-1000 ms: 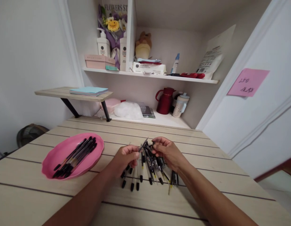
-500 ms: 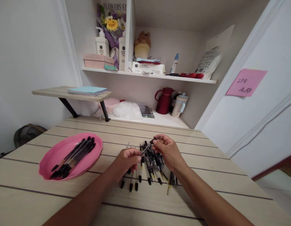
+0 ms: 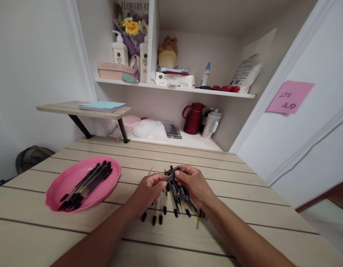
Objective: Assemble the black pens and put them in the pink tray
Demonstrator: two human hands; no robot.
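Between my two hands is a slim pen (image 3: 169, 178), slanting up to the right, with a dark upper end. My left hand (image 3: 152, 185) is closed in a pinch on its lower end. My right hand (image 3: 190, 181) pinches the dark upper end between thumb and fingers; whether that end is a cap is too small to tell. Under and between the hands lies a loose pile of black-and-clear pens (image 3: 179, 196), partly hidden by my right hand. Several clear pens with black caps (image 3: 157, 213) lie beneath my left hand, tips towards me.
To the left, a pink scalloped tray (image 3: 56, 189) holds a bundle of black pens (image 3: 86, 185). The slatted table (image 3: 105, 237) bears a small raised shelf (image 3: 57, 107) with blue-topped papers (image 3: 103, 106). Behind stand a red jug (image 3: 193, 118) and a pale cup (image 3: 212, 124).
My right hand has moved down and left, closer to my left hand, so less of the pen shows between them. My left hand has hardly moved.
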